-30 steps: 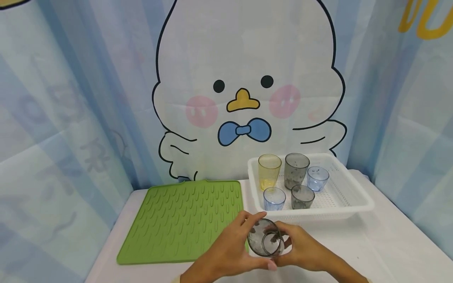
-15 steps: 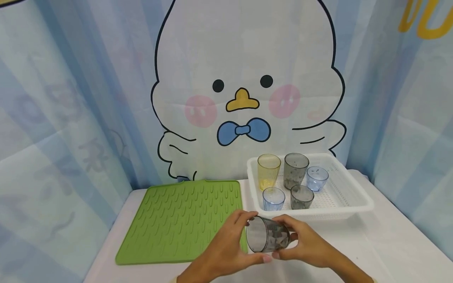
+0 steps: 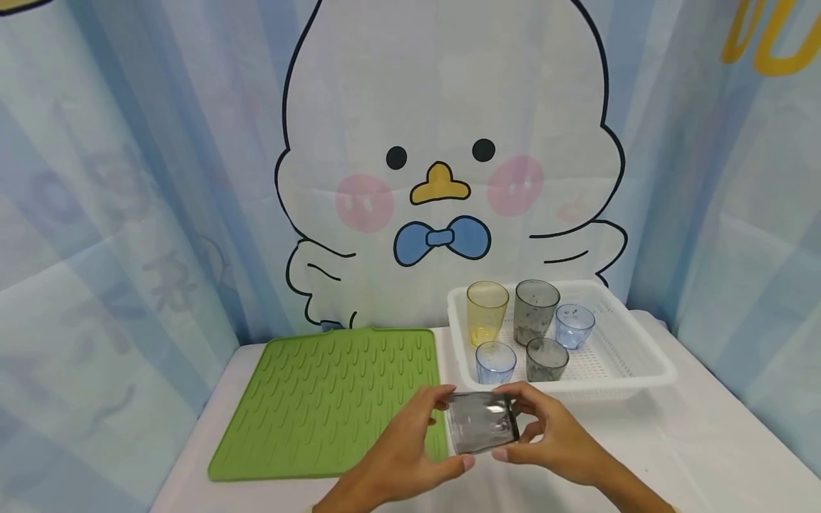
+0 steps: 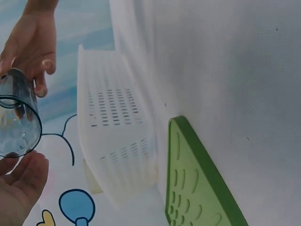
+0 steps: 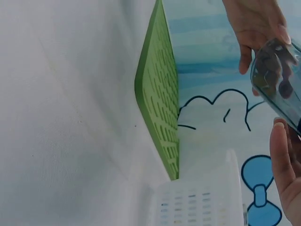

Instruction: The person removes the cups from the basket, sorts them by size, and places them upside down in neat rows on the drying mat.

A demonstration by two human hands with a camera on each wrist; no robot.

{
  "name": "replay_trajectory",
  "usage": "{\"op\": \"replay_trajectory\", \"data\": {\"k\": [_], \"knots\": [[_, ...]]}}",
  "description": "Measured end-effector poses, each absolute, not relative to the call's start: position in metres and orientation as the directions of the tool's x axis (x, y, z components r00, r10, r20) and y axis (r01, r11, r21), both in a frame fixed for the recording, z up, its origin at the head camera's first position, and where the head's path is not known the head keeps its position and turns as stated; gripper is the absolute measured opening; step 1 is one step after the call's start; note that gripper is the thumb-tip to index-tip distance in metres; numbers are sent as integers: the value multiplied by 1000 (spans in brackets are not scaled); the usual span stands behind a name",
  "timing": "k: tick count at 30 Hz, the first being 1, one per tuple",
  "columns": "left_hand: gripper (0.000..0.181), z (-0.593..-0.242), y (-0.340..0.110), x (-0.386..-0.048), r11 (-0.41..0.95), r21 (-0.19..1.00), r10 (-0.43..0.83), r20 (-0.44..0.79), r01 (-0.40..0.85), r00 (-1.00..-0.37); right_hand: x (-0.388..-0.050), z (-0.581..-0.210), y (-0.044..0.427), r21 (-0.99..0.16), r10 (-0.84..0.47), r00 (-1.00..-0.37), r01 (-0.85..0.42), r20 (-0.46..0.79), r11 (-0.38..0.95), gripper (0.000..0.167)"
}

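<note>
A smoky grey glass [image 3: 482, 422] lies on its side in the air between the two hands, in front of the white basket. Its mouth points left and its darker, thick base points right. My left hand [image 3: 405, 449] holds the rim end, fingers above and thumb below. My right hand [image 3: 556, 436] grips the base end in the same way. In the left wrist view, the glass [image 4: 21, 115] shows its round rim near the left hand [image 4: 23, 190]. At the right wrist view's edge, part of the glass [image 5: 277, 77] is cut off.
A white perforated basket [image 3: 631, 381] at the back right holds a yellow glass [image 3: 487, 313], a tall grey glass [image 3: 536, 313], a short grey glass [image 3: 547, 360] and two short blue glasses [image 3: 574, 328]. A green ridged mat [image 3: 333, 406] lies left. A printed curtain [image 3: 442, 85] hangs behind.
The grey glass has turned from its mouth facing the camera to lying sideways, mouth left. Both hands keep hold of it and have shifted slightly. The basket and mat stay put.
</note>
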State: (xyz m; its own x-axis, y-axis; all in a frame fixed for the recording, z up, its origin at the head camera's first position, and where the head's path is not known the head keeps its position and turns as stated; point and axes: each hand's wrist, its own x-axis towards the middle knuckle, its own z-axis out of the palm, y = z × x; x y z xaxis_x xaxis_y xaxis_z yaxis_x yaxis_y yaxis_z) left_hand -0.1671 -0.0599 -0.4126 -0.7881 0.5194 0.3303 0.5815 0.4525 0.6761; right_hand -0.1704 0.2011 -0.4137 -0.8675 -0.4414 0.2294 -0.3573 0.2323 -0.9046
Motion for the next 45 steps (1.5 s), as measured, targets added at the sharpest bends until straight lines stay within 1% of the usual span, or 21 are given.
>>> {"op": "replay_trajectory", "data": {"k": [4, 11, 15, 20, 26, 30, 34, 37, 40, 42, 45], "knots": [[78, -414, -61, -167, 456, 707, 518, 283, 540, -807, -169, -413, 197, -899, -426, -863, -386, 273, 208, 57], [75, -415, -65, -168, 476, 716, 516, 243, 511, -821, -169, -408, 191, -896, -419, -853, -411, 311, 171, 56], [71, -419, -67, -169, 474, 708, 523, 253, 524, -814, -170, -409, 188, -911, -451, -833, -401, 321, 91, 56], [67, -424, -71, -169, 475, 697, 540, 252, 538, -803, -170, -411, 184, -934, -492, -814, -356, 308, 6, 57], [69, -428, -75, -167, 506, 718, 530, 178, 478, -829, -171, -415, 179, -925, -486, -810, -379, 328, 8, 58], [73, -430, -80, -162, 530, 731, 505, 135, 429, -853, -171, -416, 175, -921, -488, -804, -389, 340, -2, 58], [75, -434, -89, -157, 572, 752, 460, 36, 327, -887, -171, -416, 173, -923, -490, -808, -385, 328, 17, 59], [72, -440, -103, -155, 605, 753, 425, -29, 260, -905, -171, -416, 173, -922, -489, -811, -385, 320, 36, 60], [66, -447, -122, -156, 627, 736, 403, -27, 255, -915, -172, -417, 173, -924, -491, -814, -379, 310, 44, 60], [60, -450, -136, -157, 650, 712, 383, -5, 266, -924, -172, -418, 173, -927, -488, -819, -372, 302, 51, 60], [52, -453, -157, -159, 700, 670, 317, 15, 245, -948, -173, -420, 173, -930, -491, -819, -365, 295, 51, 60]]}}
